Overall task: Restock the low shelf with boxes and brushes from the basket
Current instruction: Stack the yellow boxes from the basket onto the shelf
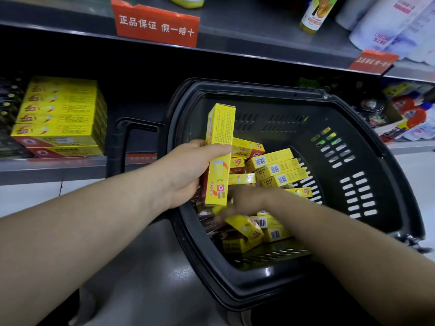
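Box (220, 128), long, yellow, gripped by left hand (188, 170); right hand (244, 201) blurred, grip unclear

Light from above is brightening the boxes (217, 137), while the upper shelf (259, 43) is shadowing the recess beneath. Motion is blurring the right hand (240, 203). Wide-angle distortion is bending the shelf edges; the basket (268, 272) rim is glinting.

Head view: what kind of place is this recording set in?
Most likely a shop aisle, probably a small supermarket: red promotional tags clipped to the upper shelf, identical yellow boxes stacked on the low shelf, and a black shopping basket holding more of them.
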`<move>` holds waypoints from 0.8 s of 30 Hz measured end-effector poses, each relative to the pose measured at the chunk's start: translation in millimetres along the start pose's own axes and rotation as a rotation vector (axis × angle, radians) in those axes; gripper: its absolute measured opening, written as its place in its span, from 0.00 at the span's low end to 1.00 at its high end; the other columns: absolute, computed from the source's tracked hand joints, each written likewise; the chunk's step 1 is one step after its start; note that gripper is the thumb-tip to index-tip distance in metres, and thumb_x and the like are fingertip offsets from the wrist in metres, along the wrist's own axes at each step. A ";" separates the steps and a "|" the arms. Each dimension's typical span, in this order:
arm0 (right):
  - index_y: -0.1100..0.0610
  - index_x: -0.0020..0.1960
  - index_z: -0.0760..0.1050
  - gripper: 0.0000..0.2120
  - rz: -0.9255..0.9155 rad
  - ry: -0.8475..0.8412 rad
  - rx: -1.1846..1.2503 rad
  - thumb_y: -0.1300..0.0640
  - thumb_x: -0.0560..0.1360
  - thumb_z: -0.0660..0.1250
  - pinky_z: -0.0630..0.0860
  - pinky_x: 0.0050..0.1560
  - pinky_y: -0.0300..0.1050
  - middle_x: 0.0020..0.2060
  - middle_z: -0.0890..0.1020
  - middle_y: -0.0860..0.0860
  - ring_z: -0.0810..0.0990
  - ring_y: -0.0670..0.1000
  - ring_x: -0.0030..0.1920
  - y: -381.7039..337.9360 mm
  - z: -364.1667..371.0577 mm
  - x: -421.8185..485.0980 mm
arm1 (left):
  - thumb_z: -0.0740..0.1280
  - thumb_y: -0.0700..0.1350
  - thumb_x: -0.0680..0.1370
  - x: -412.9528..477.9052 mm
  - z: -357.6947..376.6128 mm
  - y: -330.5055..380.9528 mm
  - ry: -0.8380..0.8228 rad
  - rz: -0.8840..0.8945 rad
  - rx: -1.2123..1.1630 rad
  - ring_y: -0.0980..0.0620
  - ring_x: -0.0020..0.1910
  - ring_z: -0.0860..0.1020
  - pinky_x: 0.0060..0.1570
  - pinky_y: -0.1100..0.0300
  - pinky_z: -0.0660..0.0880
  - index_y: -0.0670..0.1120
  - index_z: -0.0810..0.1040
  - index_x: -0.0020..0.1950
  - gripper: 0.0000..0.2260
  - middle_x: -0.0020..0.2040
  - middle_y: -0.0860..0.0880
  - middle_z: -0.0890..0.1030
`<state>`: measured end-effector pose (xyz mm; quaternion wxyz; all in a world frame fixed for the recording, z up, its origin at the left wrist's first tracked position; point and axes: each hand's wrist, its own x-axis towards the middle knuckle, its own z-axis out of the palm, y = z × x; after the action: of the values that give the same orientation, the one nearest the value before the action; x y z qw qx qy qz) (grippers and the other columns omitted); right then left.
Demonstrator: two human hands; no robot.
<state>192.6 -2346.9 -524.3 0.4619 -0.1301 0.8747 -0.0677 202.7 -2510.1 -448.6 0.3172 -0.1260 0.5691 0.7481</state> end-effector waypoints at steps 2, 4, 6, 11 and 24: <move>0.53 0.72 0.63 0.40 0.061 0.189 0.259 0.30 0.69 0.60 0.69 0.65 0.51 0.69 0.71 0.53 0.71 0.54 0.65 2.1 -31.7 -23.5 | 0.68 0.46 0.75 -0.9 -0.3 -0.1 0.020 0.003 0.009 0.47 0.50 0.82 0.51 0.52 0.78 0.42 0.76 0.59 0.15 0.49 0.44 0.84; 0.50 0.66 0.70 0.39 0.041 0.370 0.591 0.26 0.64 0.56 0.65 0.68 0.54 0.64 0.76 0.48 0.73 0.51 0.64 5.6 -53.4 -48.5 | 0.68 0.48 0.75 -0.3 -0.4 -1.3 0.038 0.020 0.025 0.48 0.53 0.81 0.58 0.50 0.75 0.42 0.75 0.61 0.17 0.52 0.44 0.83; 0.45 0.56 0.76 0.31 -0.060 0.451 0.854 0.25 0.63 0.59 0.65 0.69 0.55 0.53 0.82 0.42 0.78 0.47 0.59 2.3 -61.9 -61.7 | 0.68 0.48 0.74 -1.3 0.0 -3.4 0.017 0.026 0.036 0.49 0.53 0.81 0.60 0.50 0.74 0.45 0.75 0.57 0.14 0.52 0.45 0.83; 0.54 0.66 0.70 0.38 -0.075 0.601 0.880 0.28 0.67 0.59 0.73 0.62 0.50 0.58 0.80 0.46 0.79 0.45 0.58 -15.5 -60.2 -57.9 | 0.70 0.50 0.71 -4.8 1.9 -1.0 -0.036 0.025 0.044 0.49 0.51 0.82 0.50 0.55 0.79 0.43 0.76 0.56 0.17 0.51 0.44 0.84; 0.46 0.61 0.74 0.18 0.012 -0.023 0.366 0.39 0.77 0.57 0.75 0.52 0.38 0.53 0.81 0.44 0.79 0.48 0.56 15.3 -26.5 -37.4 | 0.73 0.41 0.68 0.7 -1.5 4.4 0.024 0.073 0.127 0.48 0.49 0.82 0.46 0.54 0.78 0.43 0.74 0.61 0.22 0.51 0.45 0.83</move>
<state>188.5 -2321.5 -483.4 0.4882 -0.0392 0.8432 -0.2215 199.2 -2512.0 -446.0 0.2901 -0.0937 0.6235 0.7200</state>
